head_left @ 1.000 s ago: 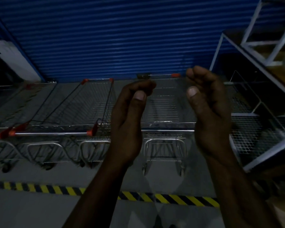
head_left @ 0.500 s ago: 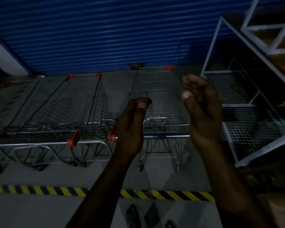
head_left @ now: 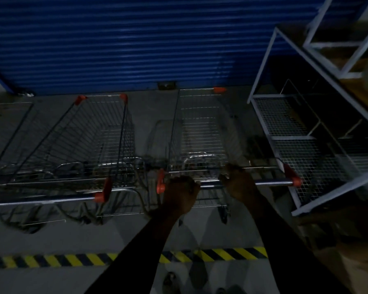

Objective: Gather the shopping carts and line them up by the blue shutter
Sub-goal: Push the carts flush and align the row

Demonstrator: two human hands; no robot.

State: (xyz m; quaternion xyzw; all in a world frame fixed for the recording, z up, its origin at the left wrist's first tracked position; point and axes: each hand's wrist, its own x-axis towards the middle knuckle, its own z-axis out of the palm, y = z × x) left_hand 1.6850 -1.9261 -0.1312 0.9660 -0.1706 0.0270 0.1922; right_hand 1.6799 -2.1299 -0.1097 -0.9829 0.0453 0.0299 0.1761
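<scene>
Cart (head_left: 200, 132), nose toward the blue shutter (head_left: 136, 39), handle bar (head_left: 270, 183) crosswise, gripped by both hands (head_left: 180, 193).

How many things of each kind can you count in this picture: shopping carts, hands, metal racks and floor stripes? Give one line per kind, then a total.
Shopping carts: 3, the right cart, the middle cart and one partly cut off at the left edge
Hands: 2, left hand and right hand, both on the right cart's handle
Metal racks: 1
Striped floor lines: 1
Total: 7
</scene>
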